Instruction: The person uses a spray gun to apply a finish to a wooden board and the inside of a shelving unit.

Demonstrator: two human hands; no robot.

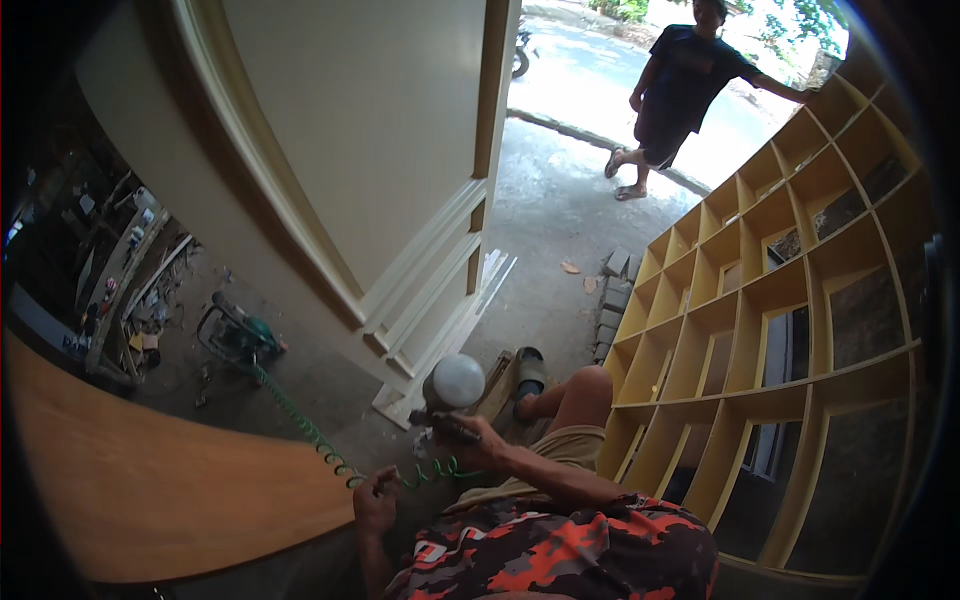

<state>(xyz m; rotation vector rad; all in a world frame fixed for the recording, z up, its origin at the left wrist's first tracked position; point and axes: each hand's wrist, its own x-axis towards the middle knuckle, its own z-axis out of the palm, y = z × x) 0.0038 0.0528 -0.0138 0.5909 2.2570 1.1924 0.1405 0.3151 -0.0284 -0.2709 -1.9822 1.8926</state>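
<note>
Left hand (376, 497): finger grip too small to tell; whether it pinches hose (327, 455) unclear. Right hand (483, 443): fingertips partly hidden around spray gun (457, 385); trigger can't be made out. Hose's far end lost near right forearm. Motorcycle (520, 64) mostly behind white panel (380, 120), which top edge cuts. Bystander's (690, 80) head cropped by top edge. Shelf (775, 212) and orange sheet (190, 480) run into dark rim. Bench clutter (145, 340) too dim, small to sort. Shirt (560, 545) cut by lower edge.
</note>
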